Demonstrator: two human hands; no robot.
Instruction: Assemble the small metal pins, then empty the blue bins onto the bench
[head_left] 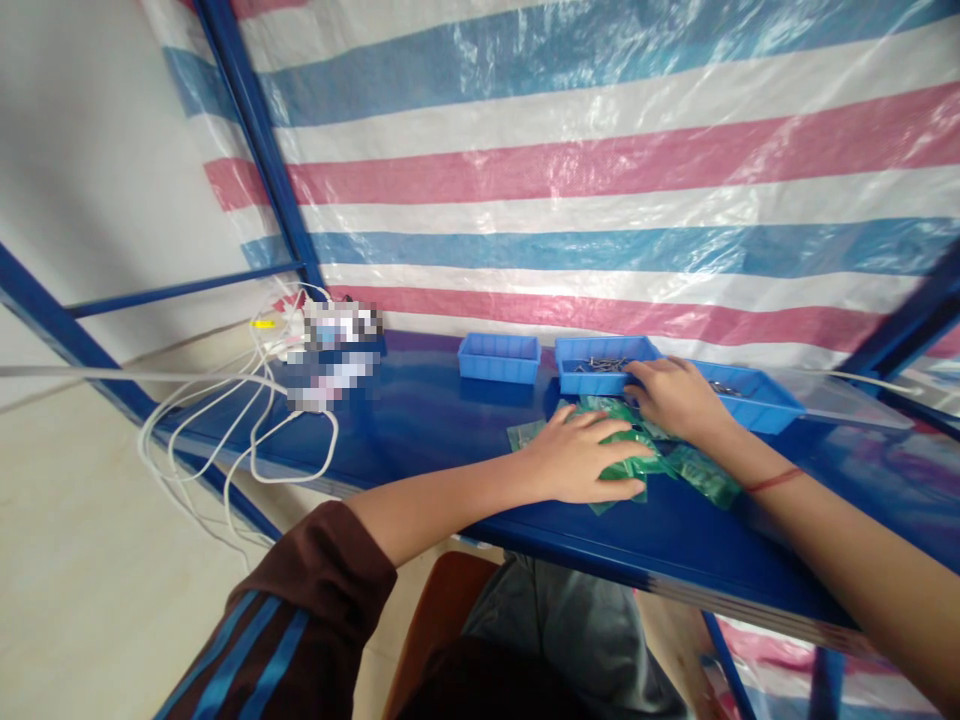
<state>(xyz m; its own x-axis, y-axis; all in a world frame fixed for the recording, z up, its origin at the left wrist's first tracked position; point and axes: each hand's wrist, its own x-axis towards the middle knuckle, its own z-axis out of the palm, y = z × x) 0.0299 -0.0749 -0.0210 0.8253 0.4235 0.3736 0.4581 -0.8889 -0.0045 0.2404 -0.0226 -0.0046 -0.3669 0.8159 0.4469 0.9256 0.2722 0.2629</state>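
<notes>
My left hand [589, 455] lies palm down with its fingers spread over a loose pile of small green plastic bags [701, 472] on the blue shelf. By the front right corner of the middle blue bin [574, 382], my right hand [671, 395] has its fingers bent and drawn together. Whatever lies between those fingertips, if anything, is hidden. Inside that bin are several small metal pieces [600, 364], too small to name. Another blue bin [769, 405], partly behind my right hand and wrist, also holds some metal pieces [721, 388].
A third blue bin [499, 360] stands to the left of the others. White cables [259, 430] loop over the shelf's left end beside a blurred-out object [337, 355]. Blue metal posts [259, 140] and a striped plastic sheet [562, 180] enclose the shelf [420, 430].
</notes>
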